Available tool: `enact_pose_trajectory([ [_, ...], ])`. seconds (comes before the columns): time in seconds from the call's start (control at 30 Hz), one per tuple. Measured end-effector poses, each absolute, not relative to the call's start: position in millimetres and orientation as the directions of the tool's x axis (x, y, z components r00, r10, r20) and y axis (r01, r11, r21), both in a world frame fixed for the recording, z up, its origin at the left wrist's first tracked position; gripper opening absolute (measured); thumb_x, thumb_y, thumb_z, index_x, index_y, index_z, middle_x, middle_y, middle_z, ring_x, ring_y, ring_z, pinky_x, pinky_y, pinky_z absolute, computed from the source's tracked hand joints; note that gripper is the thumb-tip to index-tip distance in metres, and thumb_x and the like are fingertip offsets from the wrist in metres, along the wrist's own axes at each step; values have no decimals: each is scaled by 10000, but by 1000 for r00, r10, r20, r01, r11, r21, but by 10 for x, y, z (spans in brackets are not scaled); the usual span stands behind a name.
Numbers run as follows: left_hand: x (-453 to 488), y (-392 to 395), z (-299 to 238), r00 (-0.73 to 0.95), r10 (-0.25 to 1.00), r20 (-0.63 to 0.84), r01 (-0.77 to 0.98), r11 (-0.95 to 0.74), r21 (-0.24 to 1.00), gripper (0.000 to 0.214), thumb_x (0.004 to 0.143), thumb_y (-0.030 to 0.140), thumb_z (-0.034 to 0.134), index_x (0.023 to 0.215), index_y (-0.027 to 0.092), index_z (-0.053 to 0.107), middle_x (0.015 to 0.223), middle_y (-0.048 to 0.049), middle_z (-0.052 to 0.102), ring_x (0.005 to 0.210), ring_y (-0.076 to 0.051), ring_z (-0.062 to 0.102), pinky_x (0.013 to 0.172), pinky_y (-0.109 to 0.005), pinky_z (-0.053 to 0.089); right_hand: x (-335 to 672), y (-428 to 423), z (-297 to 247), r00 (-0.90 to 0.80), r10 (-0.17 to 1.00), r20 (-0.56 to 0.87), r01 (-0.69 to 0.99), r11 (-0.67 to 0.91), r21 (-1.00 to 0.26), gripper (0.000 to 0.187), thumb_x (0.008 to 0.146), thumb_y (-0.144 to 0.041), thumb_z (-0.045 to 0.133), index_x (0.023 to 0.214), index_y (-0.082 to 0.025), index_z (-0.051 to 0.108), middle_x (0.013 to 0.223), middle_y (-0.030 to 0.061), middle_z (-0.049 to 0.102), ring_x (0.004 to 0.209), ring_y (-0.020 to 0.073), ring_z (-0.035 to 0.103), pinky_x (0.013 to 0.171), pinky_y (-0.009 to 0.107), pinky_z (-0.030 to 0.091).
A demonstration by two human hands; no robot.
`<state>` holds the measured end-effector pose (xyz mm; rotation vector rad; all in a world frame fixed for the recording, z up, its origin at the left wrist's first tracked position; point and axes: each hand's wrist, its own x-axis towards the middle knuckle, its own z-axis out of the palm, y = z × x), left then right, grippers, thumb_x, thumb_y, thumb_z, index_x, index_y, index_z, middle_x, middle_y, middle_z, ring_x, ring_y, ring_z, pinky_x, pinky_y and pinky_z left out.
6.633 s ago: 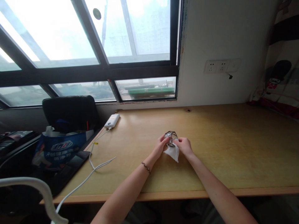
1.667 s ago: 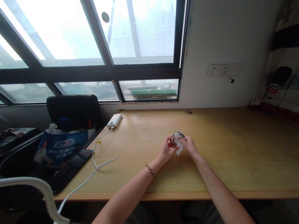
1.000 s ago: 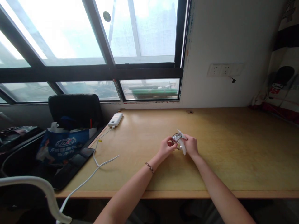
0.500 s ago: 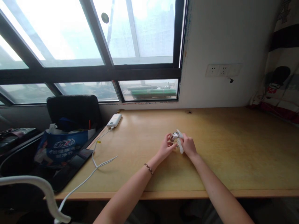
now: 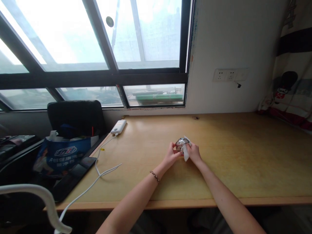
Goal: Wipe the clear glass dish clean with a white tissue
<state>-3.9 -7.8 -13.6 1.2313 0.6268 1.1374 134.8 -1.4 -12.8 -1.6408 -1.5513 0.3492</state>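
Note:
My left hand [image 5: 172,155] is closed around the side of a small shiny round object [image 5: 180,143], silvery with dark curved lines; its exact kind I cannot make out. In my right hand [image 5: 194,153] a white tissue [image 5: 185,154] is pinched, pressed against the object's right side and hanging down in front. Both hands are close together over the middle of the wooden table [image 5: 231,162]. Something reddish shows below the object, between the hands, too small to name.
A white power bank [image 5: 118,127] with a white cable [image 5: 99,177] lies along the table's left edge. Left of it are a black chair [image 5: 76,112], a blue bag [image 5: 64,152] and a dark flat panel [image 5: 75,175]. A white curved tube [image 5: 36,189] crosses the lower left.
The round object has turned, showing more of its shiny face. The tissue has moved from the object's right side onto its front and now hangs lower left. Both hands stay close together.

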Motion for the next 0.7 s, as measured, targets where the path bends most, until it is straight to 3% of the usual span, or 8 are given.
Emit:
enact_pose_trajectory([
  [0.17, -67, -45, -140, 389, 895, 218, -241, -129, 962, 384, 621, 290, 674, 822, 171, 369, 893, -19, 514, 683, -104, 566, 609, -260, 499, 1345, -61, -97, 201, 905, 376, 763, 96, -639, 256, 794, -275, 348, 783, -159, 575, 621, 46, 619, 555, 161, 554, 510, 224, 353],
  [0.33, -92, -71, -105, 375, 895, 242, -122, -212, 970, 374, 661, 292, 639, 943, 163, 431, 822, -23, 539, 691, -117, 559, 586, -226, 465, 1382, -131, -12, 153, 869, 471, 843, 134, -521, 216, 790, -230, 358, 813, -154, 559, 648, 62, 614, 584, 168, 555, 524, 227, 338],
  [0.43, -83, -97, -102, 380, 891, 247, -131, -213, 968, 346, 652, 286, 646, 899, 155, 441, 811, -28, 547, 688, -123, 567, 608, -243, 471, 1380, -114, -13, 164, 871, 463, 789, 166, -592, 216, 772, -246, 375, 766, -158, 573, 633, 47, 612, 574, 158, 545, 525, 221, 342],
  [0.6, -64, -135, -86, 353, 882, 312, -173, -266, 948, 420, 618, 237, 672, 955, 156, 435, 888, -66, 566, 764, -150, 578, 721, -290, 470, 1362, -42, -49, 200, 944, 262, 580, 102, -808, 326, 754, -334, 369, 574, -160, 577, 485, 14, 572, 465, 134, 488, 426, 202, 314],
  [0.7, -66, -139, -63, 360, 875, 324, -160, -284, 945, 477, 615, 217, 673, 1023, 166, 432, 911, -65, 569, 789, -144, 573, 750, -287, 456, 1366, -37, -40, 209, 944, 256, 539, 107, -835, 302, 732, -356, 404, 619, -153, 597, 518, 15, 599, 492, 141, 504, 444, 202, 333],
])
